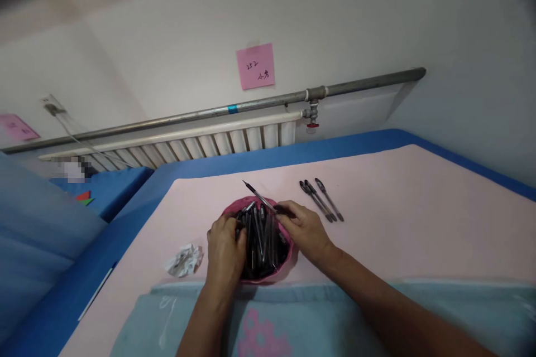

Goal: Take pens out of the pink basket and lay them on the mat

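A round pink basket (pixel 290 237) full of dark pens (pixel 259 240) stands in front of me. My right hand (pixel 304 228) is at its right rim, closed on an uncapped pen (pixel 260 197) whose tip points up and left over the basket. My left hand (pixel 226 245) is at the left side of the basket, its fingers curled in among the pens. A dark bit shows at its fingertips, too hidden to name. Right of the basket, several capped pens (pixel 319 201) lie side by side on the pink sheet (pixel 419 223).
A crumpled white tissue (pixel 185 260) lies left of the basket. Light blue cloth (pixel 184 318) covers the near edge. A blue border (pixel 335 140) runs around the pink sheet. Behind are a white radiator (pixel 209 144), a metal pipe (pixel 268 101) and a pink note (pixel 255 66) on the wall.
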The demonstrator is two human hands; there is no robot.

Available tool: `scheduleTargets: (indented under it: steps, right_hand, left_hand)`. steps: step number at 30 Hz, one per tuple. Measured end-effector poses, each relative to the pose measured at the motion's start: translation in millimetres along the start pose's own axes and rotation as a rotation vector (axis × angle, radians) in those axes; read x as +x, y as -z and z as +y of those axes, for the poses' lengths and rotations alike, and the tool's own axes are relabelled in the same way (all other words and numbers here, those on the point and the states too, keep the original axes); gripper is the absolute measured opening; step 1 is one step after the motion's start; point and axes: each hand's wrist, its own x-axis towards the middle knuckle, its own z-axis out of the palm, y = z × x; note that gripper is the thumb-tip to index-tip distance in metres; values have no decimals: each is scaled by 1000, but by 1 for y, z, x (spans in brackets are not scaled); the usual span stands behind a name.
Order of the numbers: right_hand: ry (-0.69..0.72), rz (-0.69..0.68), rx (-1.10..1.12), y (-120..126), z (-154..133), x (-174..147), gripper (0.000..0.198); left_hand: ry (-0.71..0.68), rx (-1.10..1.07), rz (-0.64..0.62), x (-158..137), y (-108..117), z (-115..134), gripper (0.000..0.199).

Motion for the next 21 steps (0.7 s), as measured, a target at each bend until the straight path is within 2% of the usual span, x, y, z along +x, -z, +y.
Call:
scheduleTargets:
  steps: [4,8,10,14,21]
  right_hand:
    - [0,19,-30,1,-2,-1,19]
    - [29,24,-83,3,-10,-4,18]
    - [46,2,-42,5,-15,-6,17]
    - [36,-62,131,7,-21,-5,15]
    - [-83,-32,233,10,-21,-3,16]
  left_hand:
    - [226,-436,83,3,7,-7,10]
    - [448,-1029,55,6,12,-11,16]
    - [540,-1228,42,8,14,-11,16]
    - [641,-1366,75,11,21,-13,11]
    - [700,-1441,77,12,27,-15,12]
